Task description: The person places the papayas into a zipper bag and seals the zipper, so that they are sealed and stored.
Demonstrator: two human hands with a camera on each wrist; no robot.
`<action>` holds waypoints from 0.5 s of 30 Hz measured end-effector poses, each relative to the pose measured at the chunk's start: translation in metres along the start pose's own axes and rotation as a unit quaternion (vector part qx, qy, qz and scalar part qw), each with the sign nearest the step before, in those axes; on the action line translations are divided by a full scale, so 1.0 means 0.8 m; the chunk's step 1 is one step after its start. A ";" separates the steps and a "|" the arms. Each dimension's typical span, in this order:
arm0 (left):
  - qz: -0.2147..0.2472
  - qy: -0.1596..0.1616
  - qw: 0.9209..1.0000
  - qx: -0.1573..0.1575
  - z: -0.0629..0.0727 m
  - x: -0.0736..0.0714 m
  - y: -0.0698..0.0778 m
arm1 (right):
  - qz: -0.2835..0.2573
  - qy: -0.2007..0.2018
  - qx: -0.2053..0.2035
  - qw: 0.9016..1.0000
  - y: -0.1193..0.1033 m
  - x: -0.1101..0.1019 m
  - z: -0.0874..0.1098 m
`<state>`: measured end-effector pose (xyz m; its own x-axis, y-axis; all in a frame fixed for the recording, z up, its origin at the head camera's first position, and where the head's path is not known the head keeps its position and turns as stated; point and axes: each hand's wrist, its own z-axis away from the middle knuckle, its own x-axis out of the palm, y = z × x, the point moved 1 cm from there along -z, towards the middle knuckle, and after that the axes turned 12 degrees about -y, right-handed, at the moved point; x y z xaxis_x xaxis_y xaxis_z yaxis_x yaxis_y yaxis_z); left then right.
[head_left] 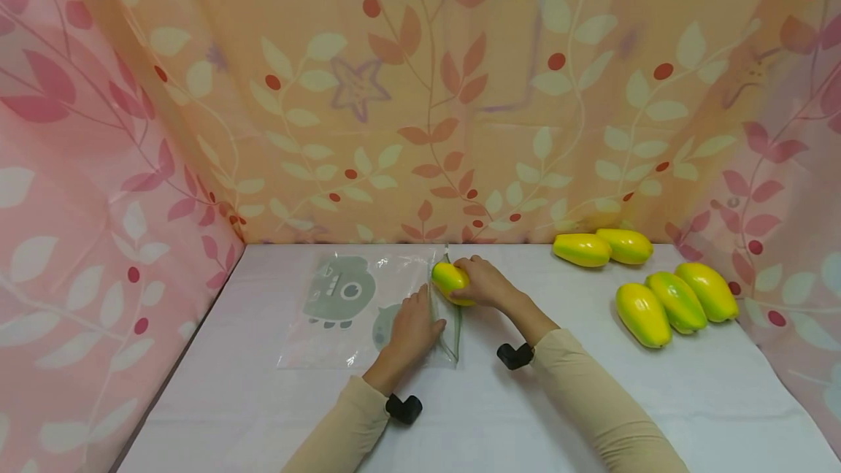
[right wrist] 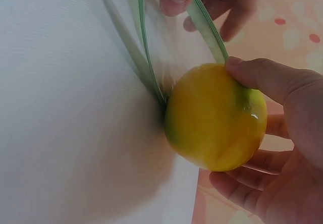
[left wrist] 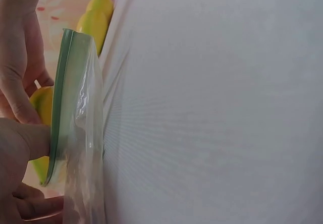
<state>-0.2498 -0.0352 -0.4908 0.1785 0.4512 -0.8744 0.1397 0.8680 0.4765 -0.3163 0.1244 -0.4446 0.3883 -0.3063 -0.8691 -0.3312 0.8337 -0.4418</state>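
A clear zip bag (head_left: 410,268) with a green-edged mouth and grey-green cartoon prints lies on the white table. My left hand (head_left: 414,327) pinches the mouth's edge between thumb and fingers; in the right wrist view, the green strips (right wrist: 207,24) stand apart. Just right of that mouth, my right hand (head_left: 486,282) grips a glossy yellow-green fruit (head_left: 449,277), shaped like a small papaya. In the right wrist view the fruit (right wrist: 214,118) touches the bag's opening, the thumb over its top and fingers underneath. The left wrist view shows it partly hidden behind the bag (left wrist: 83,133).
Two similar fruits (head_left: 581,250) lie at the back right of the table (head_left: 263,414). Three more fruits (head_left: 675,301) lie side by side nearer the right edge. Patterned curtains (head_left: 420,93) enclose the back and both sides.
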 end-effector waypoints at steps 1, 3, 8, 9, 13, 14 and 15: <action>0.001 0.000 1.000 -0.006 0.000 0.000 0.000 | 0.000 0.000 0.001 1.000 0.000 0.000 0.000; 0.001 0.000 1.000 -0.018 0.000 0.000 0.000 | -0.001 0.000 0.003 1.000 0.000 0.000 0.001; -0.007 0.009 1.000 -0.030 0.000 0.002 -0.002 | -0.005 -0.001 0.006 1.000 -0.001 0.000 0.002; -0.007 0.012 0.999 -0.029 0.000 0.001 -0.002 | -0.006 -0.001 0.007 1.000 -0.001 -0.001 0.003; 0.001 0.034 0.999 -0.019 0.001 0.001 -0.004 | -0.003 0.000 0.008 1.000 -0.001 0.000 0.003; 0.005 0.038 0.999 -0.017 0.001 0.001 -0.005 | -0.004 0.000 0.008 1.000 0.000 0.001 0.004; 0.010 0.042 0.999 -0.015 0.001 0.000 -0.005 | -0.004 0.001 0.008 1.000 0.000 0.001 0.004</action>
<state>-0.2496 -0.0389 -0.4930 0.0980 0.4829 -0.8702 0.1085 0.8640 0.4917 -0.3132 0.1256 -0.4446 0.3889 -0.3147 -0.8658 -0.3143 0.8381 -0.4458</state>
